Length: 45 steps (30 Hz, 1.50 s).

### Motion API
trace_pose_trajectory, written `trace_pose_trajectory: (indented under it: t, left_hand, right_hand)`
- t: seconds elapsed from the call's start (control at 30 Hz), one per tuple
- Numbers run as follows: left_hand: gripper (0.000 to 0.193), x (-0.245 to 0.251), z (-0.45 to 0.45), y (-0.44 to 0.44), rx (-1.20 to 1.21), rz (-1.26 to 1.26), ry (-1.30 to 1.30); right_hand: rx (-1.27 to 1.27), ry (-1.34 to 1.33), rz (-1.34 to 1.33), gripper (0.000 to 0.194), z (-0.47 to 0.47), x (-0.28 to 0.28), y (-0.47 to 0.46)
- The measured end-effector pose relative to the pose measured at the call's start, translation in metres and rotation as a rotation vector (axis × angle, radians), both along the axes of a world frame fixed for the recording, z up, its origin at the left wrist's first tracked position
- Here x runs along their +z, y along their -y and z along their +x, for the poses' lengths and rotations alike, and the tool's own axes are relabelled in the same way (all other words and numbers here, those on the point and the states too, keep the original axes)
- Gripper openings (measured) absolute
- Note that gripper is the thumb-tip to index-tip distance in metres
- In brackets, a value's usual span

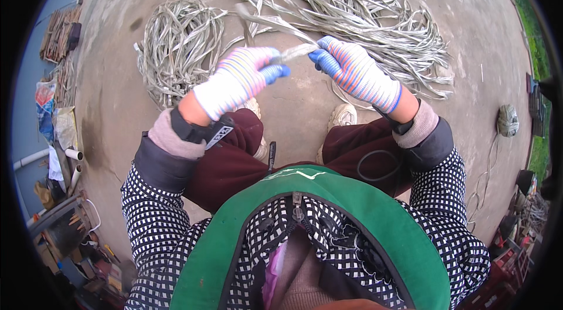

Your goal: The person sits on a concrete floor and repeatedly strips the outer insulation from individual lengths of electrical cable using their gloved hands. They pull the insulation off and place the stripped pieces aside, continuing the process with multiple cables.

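My left hand [246,74], in a striped knit glove with blue fingertips, pinches a flat, pale plastic strip [299,51]. The same strip runs to my right hand [352,68], gloved alike, whose fingers are closed on it. From the right hand's fingertips a further length of strip slants up and left over the floor. Beyond my left hand lies a loose coil of grey-white strips [180,46]. A larger, spread-out heap of such strips [374,24] lies beyond my right hand. Both hands are raised above my knees.
Concrete floor [290,107] surrounds my shoes. At the right stands a ball of twine [508,121] with a loose tail. Along the left wall are bundled sticks [57,37], white pipes [74,154] and sacks [65,127]. Mixed clutter sits at the lower left and lower right.
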<state>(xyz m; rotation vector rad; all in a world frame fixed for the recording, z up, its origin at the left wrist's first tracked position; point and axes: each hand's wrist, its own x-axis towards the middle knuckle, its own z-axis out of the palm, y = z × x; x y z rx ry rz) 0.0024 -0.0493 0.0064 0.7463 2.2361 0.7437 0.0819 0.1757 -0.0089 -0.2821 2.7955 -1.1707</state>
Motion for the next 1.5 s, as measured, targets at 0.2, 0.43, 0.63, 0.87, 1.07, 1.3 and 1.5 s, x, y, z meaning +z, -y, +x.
trace_pose_trajectory:
  t: [0.2,0.43,0.63,0.87,1.07,1.3,1.5]
  left_hand:
    - [0.026,0.017,0.003,-0.001,-0.106,0.790,-0.018]
    - [0.044,0.039,0.014,0.001,0.140,0.568,0.525]
    - [0.043,0.043,0.026,0.005,0.217,0.615,0.547]
    - [0.039,0.055,0.033,0.019,0.252,0.525,0.451]
    - [0.037,0.052,0.026,0.021,0.279,0.627,0.414]
    - [0.024,0.022,0.007,0.021,0.144,0.466,-0.021]
    - [0.033,0.011,0.004,0.016,-0.159,0.205,-0.059]
  right_hand:
    - [0.106,-0.084,0.008,0.017,0.001,-0.004,0.004]
    - [0.296,-0.322,0.165,0.014,0.010,0.003,0.022]
    - [0.397,-0.394,0.260,0.019,0.014,0.017,0.018]
    - [0.439,-0.474,0.195,0.019,0.018,0.025,0.012]
    - [0.342,-0.364,-0.083,0.013,0.011,0.020,0.007]
    - [0.014,0.325,-0.834,0.035,0.006,0.019,-0.008]
    - [0.050,0.368,-0.903,0.038,0.003,0.012,-0.003]
